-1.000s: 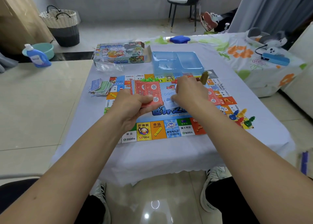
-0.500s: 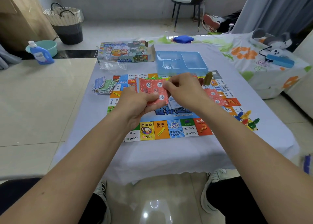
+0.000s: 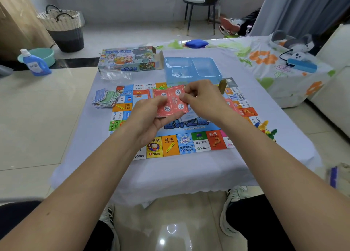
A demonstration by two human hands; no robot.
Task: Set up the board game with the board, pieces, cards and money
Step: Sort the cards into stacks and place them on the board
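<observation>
The colourful game board (image 3: 186, 143) lies flat on the low cloth-covered table (image 3: 170, 176). Above its middle my left hand (image 3: 151, 118) grips a stack of red cards (image 3: 171, 102), thumb on top. My right hand (image 3: 203, 98) pinches the top red card at its right edge. More red cards (image 3: 230, 103) lie on the board behind my right wrist. A pile of paper money (image 3: 106, 98) sits off the board's left edge. Coloured plastic pieces (image 3: 266, 128) cluster at the board's right edge.
The game box (image 3: 129, 58) and a crumpled clear wrapper (image 3: 115, 74) lie at the table's far left, a blue plastic tray insert (image 3: 192, 68) beside them. A flowered cloth with a blue device (image 3: 301, 66) is to the right. A detergent bottle (image 3: 35, 63) stands on the floor, left.
Both hands lifted the red cards slightly and my right hand moved in from the board to pinch the top card. The view shifted a little.
</observation>
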